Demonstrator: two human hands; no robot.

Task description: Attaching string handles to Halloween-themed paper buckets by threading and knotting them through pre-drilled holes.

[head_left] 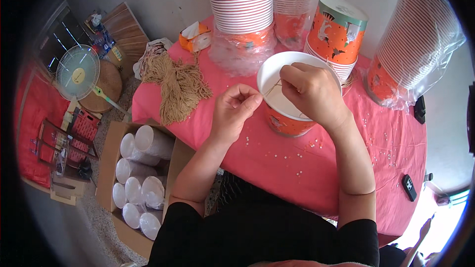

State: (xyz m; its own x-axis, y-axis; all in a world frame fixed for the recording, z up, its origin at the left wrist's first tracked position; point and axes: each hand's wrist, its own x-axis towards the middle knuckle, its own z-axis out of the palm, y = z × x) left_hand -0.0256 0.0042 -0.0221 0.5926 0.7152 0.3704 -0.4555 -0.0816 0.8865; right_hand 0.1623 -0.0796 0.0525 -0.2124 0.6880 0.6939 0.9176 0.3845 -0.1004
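Note:
A white-lined orange paper bucket (285, 124) stands upright on the table in front of me. Between my hands, over its left rim, runs a short piece of thin tan twine (271, 89). Thumb and forefinger of my left hand (233, 111) pinch one end just outside the rim. Above the bucket's mouth, my right hand (316, 91) is closed with its fingers curled down, pinching the twine; its fingertips are partly hidden. A bundle of tan twine (180, 91) lies to the left on the table.
Tall bucket stacks (240, 2) and an upside-down orange bucket (336, 32) line the back; another plastic-wrapped stack (413, 39) leans at right. Small punched paper dots (314, 143) litter the pink tablecloth (277, 183). A carton (126, 240) of white-ended rolled stacks sits at lower left. A black remote (409, 188) lies right.

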